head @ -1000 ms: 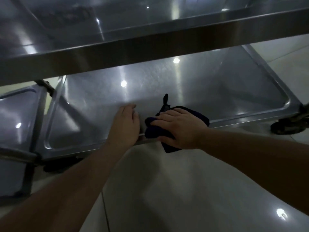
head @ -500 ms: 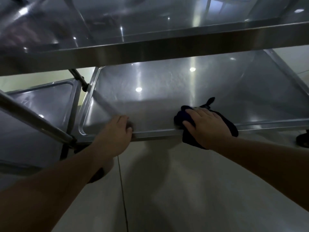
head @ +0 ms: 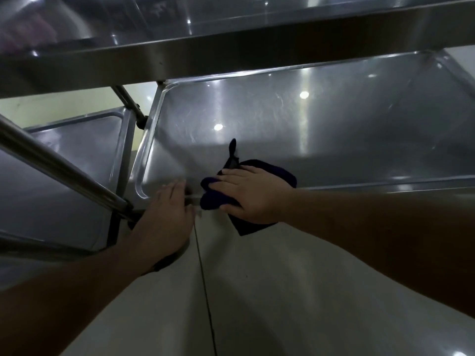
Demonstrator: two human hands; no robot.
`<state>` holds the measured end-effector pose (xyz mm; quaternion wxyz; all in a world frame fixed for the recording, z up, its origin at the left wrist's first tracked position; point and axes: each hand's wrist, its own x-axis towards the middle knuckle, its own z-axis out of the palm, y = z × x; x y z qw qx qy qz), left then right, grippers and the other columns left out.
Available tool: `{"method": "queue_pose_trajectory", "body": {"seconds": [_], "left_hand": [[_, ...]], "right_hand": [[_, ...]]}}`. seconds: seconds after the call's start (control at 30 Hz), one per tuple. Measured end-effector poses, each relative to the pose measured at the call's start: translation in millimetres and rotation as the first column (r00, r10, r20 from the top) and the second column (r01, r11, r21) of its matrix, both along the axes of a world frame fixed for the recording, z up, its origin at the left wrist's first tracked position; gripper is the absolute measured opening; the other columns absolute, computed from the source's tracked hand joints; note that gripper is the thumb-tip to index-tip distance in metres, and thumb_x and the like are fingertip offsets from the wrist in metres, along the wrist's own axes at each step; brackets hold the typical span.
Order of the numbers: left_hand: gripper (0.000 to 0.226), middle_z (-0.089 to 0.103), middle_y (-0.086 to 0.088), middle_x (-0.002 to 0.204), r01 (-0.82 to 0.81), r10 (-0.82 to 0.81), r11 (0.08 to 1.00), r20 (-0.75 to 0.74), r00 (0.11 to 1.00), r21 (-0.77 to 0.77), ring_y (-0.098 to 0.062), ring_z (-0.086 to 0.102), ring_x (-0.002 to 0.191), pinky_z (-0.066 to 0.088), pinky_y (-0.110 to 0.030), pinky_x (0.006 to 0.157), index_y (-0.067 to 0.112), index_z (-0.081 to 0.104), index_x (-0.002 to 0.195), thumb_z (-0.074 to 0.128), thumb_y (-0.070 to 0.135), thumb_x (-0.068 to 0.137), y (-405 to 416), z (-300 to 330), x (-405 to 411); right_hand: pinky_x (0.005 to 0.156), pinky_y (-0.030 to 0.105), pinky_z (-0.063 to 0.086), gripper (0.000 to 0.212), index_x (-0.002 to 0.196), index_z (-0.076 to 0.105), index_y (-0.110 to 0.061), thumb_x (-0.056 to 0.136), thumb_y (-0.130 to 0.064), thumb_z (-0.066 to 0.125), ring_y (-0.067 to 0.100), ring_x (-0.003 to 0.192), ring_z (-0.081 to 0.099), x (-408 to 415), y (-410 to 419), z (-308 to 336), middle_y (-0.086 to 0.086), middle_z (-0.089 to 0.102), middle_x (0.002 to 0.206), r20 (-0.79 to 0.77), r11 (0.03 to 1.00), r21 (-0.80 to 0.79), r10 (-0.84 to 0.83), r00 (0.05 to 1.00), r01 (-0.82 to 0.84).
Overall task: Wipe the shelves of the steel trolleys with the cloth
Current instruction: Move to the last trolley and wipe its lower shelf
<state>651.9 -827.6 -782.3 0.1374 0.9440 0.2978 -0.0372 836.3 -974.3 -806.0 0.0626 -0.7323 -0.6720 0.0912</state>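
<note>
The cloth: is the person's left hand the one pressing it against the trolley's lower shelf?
No: the right hand presses the cloth on the shelf's front rim; the left hand rests beside it.

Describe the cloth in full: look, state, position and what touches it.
The cloth is dark, navy to near-black, soft-looking fabric, bunched rather than spread flat. It lies over the near rim of the lower steel shelf, one corner hanging below the rim, a thin tail sticking up onto the shelf. The right hand presses on it; the left hand rests beside it, apart.
</note>
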Motion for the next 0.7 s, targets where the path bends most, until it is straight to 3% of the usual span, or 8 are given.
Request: {"method": "queue_pose_trajectory", "body": {"seconds": [0.13, 0.23, 0.3, 0.53, 0.7], "left_hand": [[0.055, 0.043, -0.022, 0.158, 0.010, -0.010, 1.000, 0.013, 1.000, 0.020, -0.039, 0.038, 0.147, 0.029, -0.049, 0.123, -0.001, 0.041, 0.154, 0.052, 0.017, 0.103, 0, 1, -4], [0.051, 0.049, -0.020, 0.148, 0.037, -0.037, 0.999, 0.042, 0.998, 0.007, -0.036, 0.043, 0.139, 0.034, -0.050, 0.119, 0.000, 0.047, 0.148, 0.043, 0.025, 0.103, -1, 3, -6], [0.047, 0.050, -0.016, 0.144, -0.001, 0.004, 0.999, 0.079, 0.997, -0.032, -0.032, 0.043, 0.135, 0.035, -0.048, 0.117, 0.005, 0.048, 0.146, 0.050, 0.024, 0.103, 1, 6, -4], [0.051, 0.050, -0.014, 0.145, 0.045, -0.035, 0.998, 0.202, 0.979, -0.045, -0.030, 0.044, 0.136, 0.037, -0.045, 0.115, 0.007, 0.049, 0.148, 0.058, 0.021, 0.100, -13, 10, 11], [0.048, 0.058, -0.018, 0.135, 0.094, -0.066, 0.993, 0.313, 0.947, -0.075, -0.038, 0.054, 0.124, 0.043, -0.048, 0.111, 0.002, 0.060, 0.135, 0.058, 0.018, 0.089, -68, 10, 7]], "right_hand": [[0.111, 0.045, 0.040, 0.056, 0.150, 0.046, -0.023, 0.105, -0.055, 0.038, 0.025, 0.129, 0.053, 13, -38, 1, 0.000, 0.058, 0.144, 0.157, 0.995, 0.104, -0.016, 0.987, 0.000], [0.093, 0.046, 0.048, 0.049, 0.140, 0.051, -0.022, 0.104, -0.053, 0.040, 0.028, 0.106, 0.056, 16, -74, 0, 0.002, 0.061, 0.124, 0.233, 0.988, 0.144, -0.089, 0.968, 0.056], [0.086, 0.045, 0.050, 0.048, 0.136, 0.052, -0.020, 0.104, -0.051, 0.034, 0.029, 0.099, 0.056, 23, -99, 3, 0.004, 0.060, 0.117, 0.277, 0.988, 0.131, -0.110, 0.954, 0.076], [0.075, 0.041, 0.052, 0.054, 0.128, 0.055, -0.013, 0.109, -0.048, 0.018, 0.029, 0.092, 0.057, 53, -149, 27, 0.009, 0.056, 0.111, 0.449, 0.986, -0.112, -0.065, 0.891, 0.128], [0.078, 0.043, 0.053, 0.054, 0.130, 0.051, -0.013, 0.104, -0.052, 0.024, 0.032, 0.101, 0.059, 29, -143, 47, 0.011, 0.058, 0.116, 0.390, 0.935, -0.224, -0.173, 0.905, 0.275]]}}
